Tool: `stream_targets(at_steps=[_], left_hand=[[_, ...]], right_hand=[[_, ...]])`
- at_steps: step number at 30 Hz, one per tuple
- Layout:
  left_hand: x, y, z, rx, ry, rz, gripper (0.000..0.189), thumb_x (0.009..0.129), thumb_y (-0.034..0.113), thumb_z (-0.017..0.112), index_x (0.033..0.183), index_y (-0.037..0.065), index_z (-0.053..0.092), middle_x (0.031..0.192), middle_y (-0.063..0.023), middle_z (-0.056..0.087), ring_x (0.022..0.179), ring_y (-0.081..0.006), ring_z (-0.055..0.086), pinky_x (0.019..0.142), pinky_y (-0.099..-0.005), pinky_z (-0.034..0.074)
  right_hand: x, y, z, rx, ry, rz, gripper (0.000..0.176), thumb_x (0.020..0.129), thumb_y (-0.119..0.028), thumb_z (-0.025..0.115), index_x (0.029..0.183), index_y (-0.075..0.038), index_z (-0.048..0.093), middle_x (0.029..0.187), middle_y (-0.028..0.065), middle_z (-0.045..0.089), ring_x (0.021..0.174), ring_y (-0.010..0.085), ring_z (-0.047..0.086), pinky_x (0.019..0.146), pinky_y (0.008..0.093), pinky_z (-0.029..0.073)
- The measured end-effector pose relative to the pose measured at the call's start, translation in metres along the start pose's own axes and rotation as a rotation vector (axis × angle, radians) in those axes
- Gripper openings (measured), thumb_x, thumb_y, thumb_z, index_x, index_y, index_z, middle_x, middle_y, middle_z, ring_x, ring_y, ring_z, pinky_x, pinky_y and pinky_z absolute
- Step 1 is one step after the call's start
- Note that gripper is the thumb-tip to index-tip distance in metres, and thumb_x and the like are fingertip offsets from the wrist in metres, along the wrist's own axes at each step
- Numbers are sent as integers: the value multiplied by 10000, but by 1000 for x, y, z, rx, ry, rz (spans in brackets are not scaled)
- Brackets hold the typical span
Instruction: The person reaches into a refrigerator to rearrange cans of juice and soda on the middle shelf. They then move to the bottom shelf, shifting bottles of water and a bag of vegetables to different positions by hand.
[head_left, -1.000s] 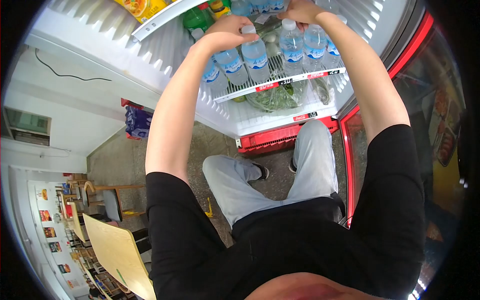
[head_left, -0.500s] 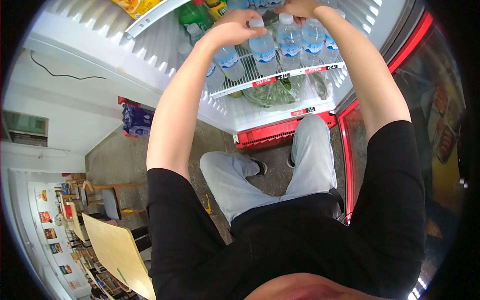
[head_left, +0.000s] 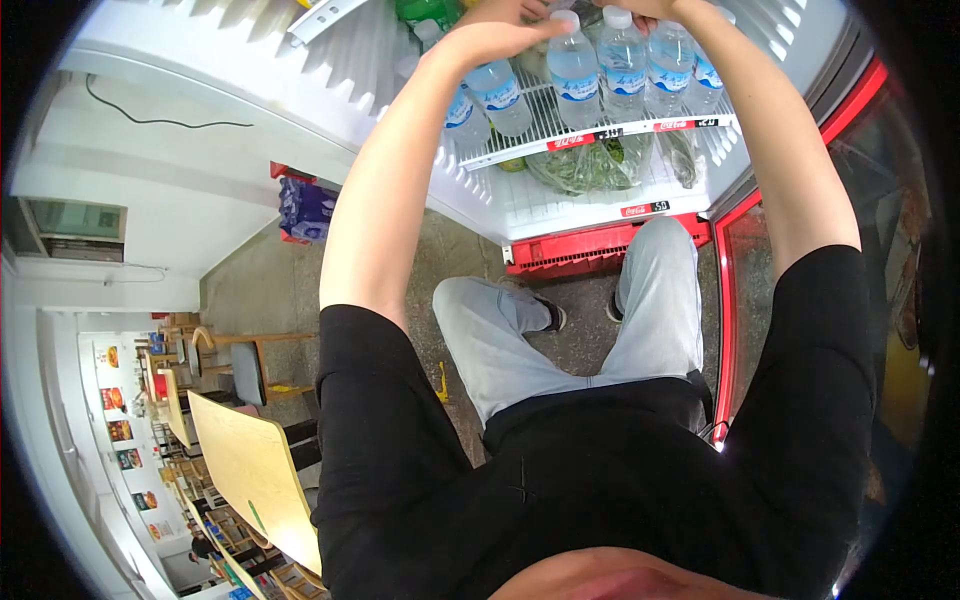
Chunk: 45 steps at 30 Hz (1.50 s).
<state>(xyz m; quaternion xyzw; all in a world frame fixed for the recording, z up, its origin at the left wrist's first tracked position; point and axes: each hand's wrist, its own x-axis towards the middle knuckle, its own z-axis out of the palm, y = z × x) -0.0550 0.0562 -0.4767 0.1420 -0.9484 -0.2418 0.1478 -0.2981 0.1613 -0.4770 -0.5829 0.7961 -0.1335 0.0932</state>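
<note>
Both my arms reach into an upright fridge. My left hand (head_left: pixel 505 32) is over the shelf, its thumb stretched toward the cap of a clear water bottle (head_left: pixel 573 80) with a blue label; its other fingers are partly cut off by the top edge. Near the caps of more water bottles (head_left: pixel 622 75) is my right hand (head_left: pixel 655 8), mostly beyond the top edge, so its grip is hidden. The bottles stand upright on a white wire shelf (head_left: pixel 520 148). A green bottle (head_left: pixel 428 12) is at the back left.
Bagged leafy greens (head_left: pixel 590 165) lie on the fridge's lower level. The open red-framed door (head_left: pixel 740 290) stands at the right. A purple package (head_left: pixel 305 208) is left of the fridge. Wooden tables (head_left: pixel 255 460) and chairs stand at the lower left.
The camera view has shifted, so the fridge sits further right and higher. Both hands have gone further toward the top edge, and my left thumb now stretches across by the bottle cap.
</note>
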Motion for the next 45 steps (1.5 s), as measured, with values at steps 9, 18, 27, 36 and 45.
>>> stream_targets(at_steps=[9,18,27,36,45], left_hand=[[-22,-25,-32,720,157,-111,461,958,491,632,1057,48,716,890,-173,751,857,-325,723,835,-455,527],[-33,-33,-23,883,-129,-111,544,1011,559,515,1018,59,731,870,-166,743,925,-352,706,985,-482,446],[-47,-24,-30,803,-96,-21,526,1009,541,540,1004,48,722,858,-177,740,907,-372,706,886,-482,511],[-45,-28,-12,841,60,-24,463,992,506,579,1044,67,717,883,-193,739,892,-396,702,850,-503,527],[-31,-11,0,680,105,-158,425,968,465,569,1093,82,702,1022,-233,725,959,-422,702,837,-529,549]], right_hand=[[0,2,1,44,9,42,552,901,-532,612,760,-25,780,722,148,744,708,271,737,716,390,578],[-8,-2,-5,78,27,56,548,895,-519,634,715,-17,759,687,145,729,672,267,726,666,385,573],[-1,3,-3,21,40,52,572,894,-544,615,704,-25,764,684,142,734,686,268,727,720,388,574],[0,2,-3,25,28,29,573,891,-532,611,686,-17,757,665,140,727,678,264,728,721,391,576],[0,0,-1,94,10,67,542,888,-515,642,765,-3,770,703,155,736,622,250,721,657,376,579]])
